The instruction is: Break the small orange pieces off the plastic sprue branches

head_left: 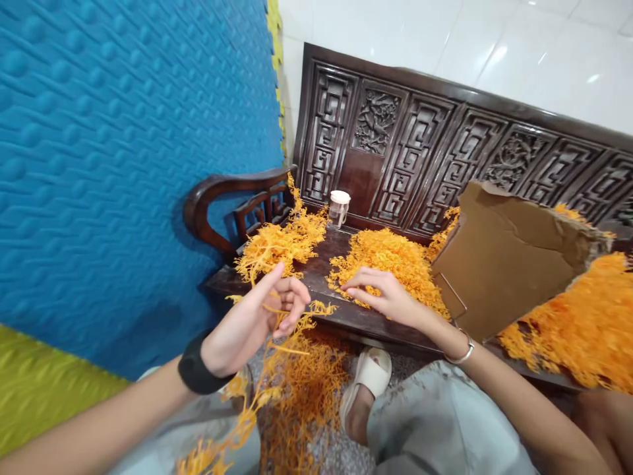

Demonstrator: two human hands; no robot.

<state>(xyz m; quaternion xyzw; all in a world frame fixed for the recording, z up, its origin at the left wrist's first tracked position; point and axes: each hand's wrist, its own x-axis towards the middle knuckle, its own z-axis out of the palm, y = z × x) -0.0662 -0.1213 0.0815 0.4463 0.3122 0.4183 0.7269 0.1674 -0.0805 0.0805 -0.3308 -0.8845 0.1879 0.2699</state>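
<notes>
My left hand, with a black band on its wrist, has its fingers curled round an orange plastic sprig. The sprig's thin branched stems pass between the fingers and hang below the palm. My right hand, wearing a bangle, hovers at the front edge of a heap of small orange plastic pieces. Its thumb and fingertips are close together, and whatever is between them is too small to make out. A tangle of orange sprigs lies on the dark wooden bench beyond my left hand.
A clear cup with a white lid stands against the carved backrest. At right, a cardboard sheet leans amid a larger orange heap. More orange strands cover the floor between my feet. Blue foam mat lies left.
</notes>
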